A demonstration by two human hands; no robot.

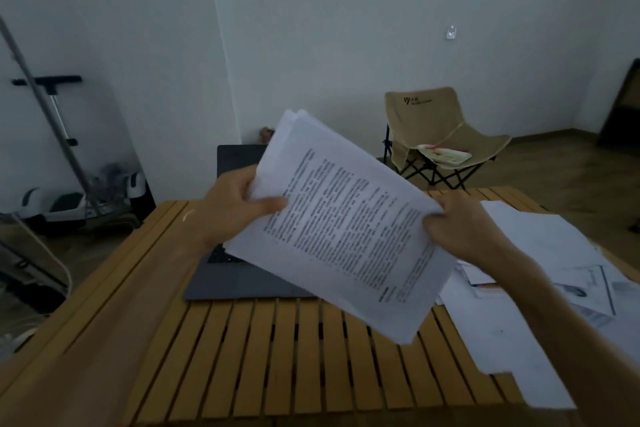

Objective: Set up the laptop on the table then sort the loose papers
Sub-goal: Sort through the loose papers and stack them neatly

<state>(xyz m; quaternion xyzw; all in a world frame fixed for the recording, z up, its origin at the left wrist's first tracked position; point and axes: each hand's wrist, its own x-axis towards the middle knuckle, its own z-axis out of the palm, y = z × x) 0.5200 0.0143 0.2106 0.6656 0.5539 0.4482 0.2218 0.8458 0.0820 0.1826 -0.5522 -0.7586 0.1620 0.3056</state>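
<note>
A stack of printed papers [346, 229] is held tilted in the air above the slatted wooden table [277, 350]. My left hand [235, 208] grips its left edge, thumb on the top sheet. My right hand [464, 225] pinches its right edge. Under the stack a grey laptop [239, 274] stands open on the table, its screen and most of its keyboard hidden by the papers. More loose papers [540, 291] lie spread over the table's right side.
A beige folding chair [440, 128] with a leaflet on its seat stands on the floor behind the table. At the left are a white self-balancing scooter [65, 198] and a slanted metal pole [45, 114]. White walls stand behind.
</note>
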